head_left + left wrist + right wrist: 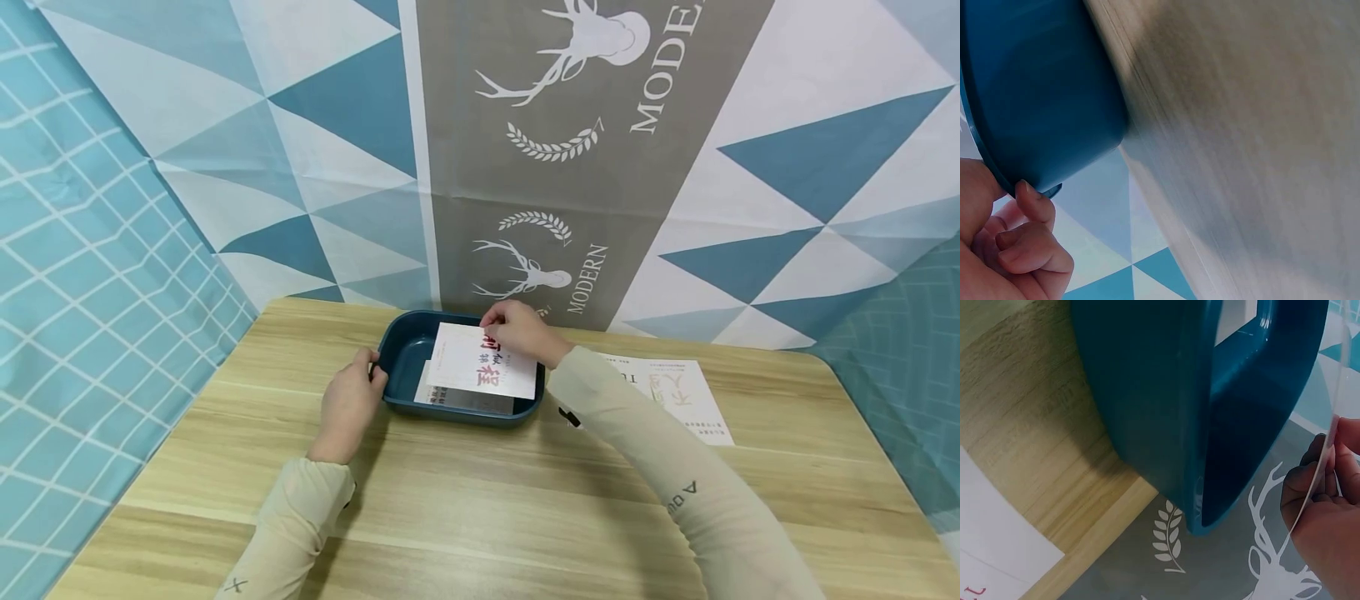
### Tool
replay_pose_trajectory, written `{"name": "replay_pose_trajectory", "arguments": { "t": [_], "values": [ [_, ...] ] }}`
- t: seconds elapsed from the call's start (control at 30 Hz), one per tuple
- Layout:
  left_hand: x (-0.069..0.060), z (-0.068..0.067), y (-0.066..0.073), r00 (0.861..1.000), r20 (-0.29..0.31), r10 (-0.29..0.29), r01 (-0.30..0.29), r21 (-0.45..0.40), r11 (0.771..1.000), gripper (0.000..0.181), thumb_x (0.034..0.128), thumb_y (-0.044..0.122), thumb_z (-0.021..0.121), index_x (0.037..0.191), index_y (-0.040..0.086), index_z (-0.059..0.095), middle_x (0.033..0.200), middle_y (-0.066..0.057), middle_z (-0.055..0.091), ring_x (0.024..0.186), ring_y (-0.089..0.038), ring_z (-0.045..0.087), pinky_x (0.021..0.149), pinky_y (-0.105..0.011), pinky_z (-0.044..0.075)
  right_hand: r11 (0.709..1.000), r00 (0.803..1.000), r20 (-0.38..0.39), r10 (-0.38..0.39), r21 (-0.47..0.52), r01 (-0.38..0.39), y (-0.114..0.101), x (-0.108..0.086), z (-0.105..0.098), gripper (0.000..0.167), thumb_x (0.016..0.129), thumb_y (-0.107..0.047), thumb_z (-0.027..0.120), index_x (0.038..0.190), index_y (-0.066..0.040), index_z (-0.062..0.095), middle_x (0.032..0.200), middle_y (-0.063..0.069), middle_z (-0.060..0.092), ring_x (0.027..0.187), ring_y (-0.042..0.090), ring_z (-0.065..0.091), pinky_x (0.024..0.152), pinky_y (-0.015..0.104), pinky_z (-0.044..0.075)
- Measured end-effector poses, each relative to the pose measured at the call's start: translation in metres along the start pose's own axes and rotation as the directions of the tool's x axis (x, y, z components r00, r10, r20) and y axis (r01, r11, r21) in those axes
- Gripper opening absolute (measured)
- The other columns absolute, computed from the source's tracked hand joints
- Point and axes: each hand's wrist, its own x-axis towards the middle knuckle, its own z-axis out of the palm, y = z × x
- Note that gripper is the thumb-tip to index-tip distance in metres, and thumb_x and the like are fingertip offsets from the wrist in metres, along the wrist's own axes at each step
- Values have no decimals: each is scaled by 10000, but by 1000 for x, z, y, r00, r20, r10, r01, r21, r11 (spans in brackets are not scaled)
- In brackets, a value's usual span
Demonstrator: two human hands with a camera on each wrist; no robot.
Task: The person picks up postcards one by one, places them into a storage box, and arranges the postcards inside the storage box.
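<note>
A dark blue plastic basin (pixel 405 362) stands near the table's back edge. My left hand (pixel 351 404) pinches its left rim between thumb and fingers, as the left wrist view also shows the hand (pixel 1019 244) at the basin's lip (pixel 1041 100). My right hand (pixel 525 332) pinches a white card (pixel 456 354) with red characters, held over the basin. From the right wrist, that card (pixel 1339 381) appears almost edge-on, above the basin's wall (pixel 1141 381). Another printed card (pixel 422 390) lies inside the basin, partly hidden beneath the held one.
White printed cards (pixel 708 412) lie on the wooden table (pixel 450 508) right of the basin, partly covered by my right sleeve (pixel 660 450). Behind the table hangs a patterned cloth (pixel 360 108) with deer heads; blue tiled cloth (pixel 90 275) hangs at the left.
</note>
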Motion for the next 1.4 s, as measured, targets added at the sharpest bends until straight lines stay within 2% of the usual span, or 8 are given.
{"name": "replay_pose_trajectory", "arguments": {
  "t": [0.17, 0.43, 0.83, 1.07, 1.23, 1.4],
  "values": [
    [1, 1, -1, 1000, -3, -1, 1, -8, 1000, 274, 897, 130, 478, 1143, 38, 556, 923, -189, 677, 705, -286, 584, 690, -462, 480, 1000, 1000, -9, -12, -3, 12, -1, 1, 6, 144, 903, -136, 541, 948, -76, 664, 883, 59, 606, 792, 175, 520, 730, 267, 408],
    [0, 1, -1, 1000, -3, -5, 5, -12, 1000, 275, 898, 129, 475, 1145, 40, 558, 931, -190, 677, 709, -281, 589, 678, -459, 478, 1000, 1000, 19, -14, -9, 14, 0, 2, 14, 151, 904, -135, 539, 961, -70, 663, 919, 66, 599, 818, 176, 517, 744, 267, 409],
    [-2, -1, 1, 1000, -4, -5, 5, -19, 1000, 275, 897, 131, 477, 1142, 38, 559, 933, -179, 680, 706, -276, 582, 677, -455, 479, 999, 999, 0, -43, -8, 43, 3, 7, 30, 135, 900, -110, 547, 931, -57, 667, 888, 69, 594, 791, 166, 506, 705, 241, 400],
    [-2, -1, 2, 1000, -4, -7, 7, -22, 1000, 276, 894, 125, 478, 1142, 36, 559, 942, -182, 679, 701, -273, 577, 678, -454, 479, 1000, 1000, 24, -18, 1, 18, 3, 7, 38, 118, 897, -106, 547, 911, -62, 655, 903, 73, 570, 813, 179, 507, 731, 260, 409],
    [-1, 0, 2, 1000, -8, -12, 12, -19, 1000, 275, 895, 126, 479, 1143, 36, 558, 956, -188, 678, 734, -289, 596, 702, -467, 482, 999, 999, 10, -48, -9, 48, 3, 6, 43, 103, 884, -92, 540, 874, -63, 638, 849, 55, 565, 765, 162, 507, 708, 257, 417],
    [-2, -1, 3, 1000, 2, -20, 20, -20, 1000, 279, 902, 126, 478, 1153, 33, 554, 967, -189, 674, 732, -281, 592, 700, -464, 484, 1000, 999, 39, -26, -10, 26, 7, 9, 50, 112, 907, -110, 539, 920, -64, 640, 900, 64, 576, 791, 167, 513, 734, 264, 423]
  ]
}}
